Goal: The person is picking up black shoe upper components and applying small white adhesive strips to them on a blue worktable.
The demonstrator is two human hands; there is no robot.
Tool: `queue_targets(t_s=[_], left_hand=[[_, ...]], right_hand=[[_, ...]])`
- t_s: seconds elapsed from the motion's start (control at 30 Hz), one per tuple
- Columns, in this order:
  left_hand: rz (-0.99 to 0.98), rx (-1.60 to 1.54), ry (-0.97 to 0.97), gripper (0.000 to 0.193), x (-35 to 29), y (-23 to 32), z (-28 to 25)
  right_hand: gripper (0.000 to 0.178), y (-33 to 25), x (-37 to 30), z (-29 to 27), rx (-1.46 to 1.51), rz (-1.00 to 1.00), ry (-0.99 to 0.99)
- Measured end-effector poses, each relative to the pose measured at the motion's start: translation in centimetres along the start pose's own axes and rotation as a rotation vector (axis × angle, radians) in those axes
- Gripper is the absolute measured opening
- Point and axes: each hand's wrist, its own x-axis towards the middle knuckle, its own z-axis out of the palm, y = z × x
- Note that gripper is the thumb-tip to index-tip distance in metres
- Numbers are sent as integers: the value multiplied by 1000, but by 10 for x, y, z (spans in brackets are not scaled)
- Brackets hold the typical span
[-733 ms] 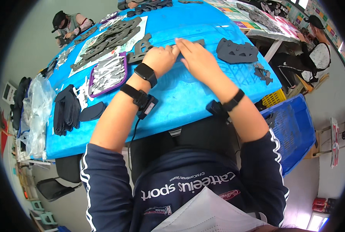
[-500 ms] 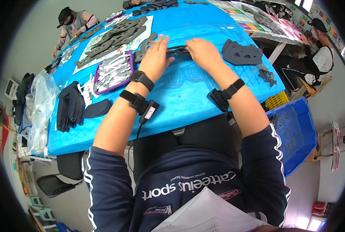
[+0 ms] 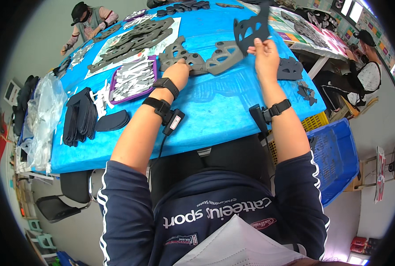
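Note:
My right hand [image 3: 265,57] is raised at the upper right, pinching the lower edge of a dark foam pad [image 3: 250,33] with cut-out holes. The pad stands tilted up off the table, its top end blurred. A grey curved foam pad [image 3: 226,57] with larger openings and dark round spots lies flat in front of me. My left hand [image 3: 176,73] is closed at its near left edge, with the fingertips partly hidden. Beside my right wrist rests another dark foam pad [image 3: 290,68].
A purple tray [image 3: 112,91] of white and grey strips stands left of my left hand. Nearer are stacked dark foam pieces [image 3: 79,117]. Grey pads [image 3: 135,40] lie on a paper sheet beyond. A blue crate [image 3: 334,155] sits below the table's right side. Other people work farther off.
My right hand has moved right and up, lifting the dark pad away. My left hand has lowered slightly and closed at the grey pad, which now lies spread out in view.

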Motion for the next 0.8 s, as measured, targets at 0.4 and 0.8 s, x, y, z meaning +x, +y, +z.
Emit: queue_targets(t_s=[0.4, 0.8], left_hand=[[53, -408, 260, 36, -10, 32, -20], [-53, -1120, 246, 26, -142, 82, -87]], right_hand=[[18, -49, -31, -35, 452, -194, 271], [20, -68, -144, -41, 582, 227, -89]])
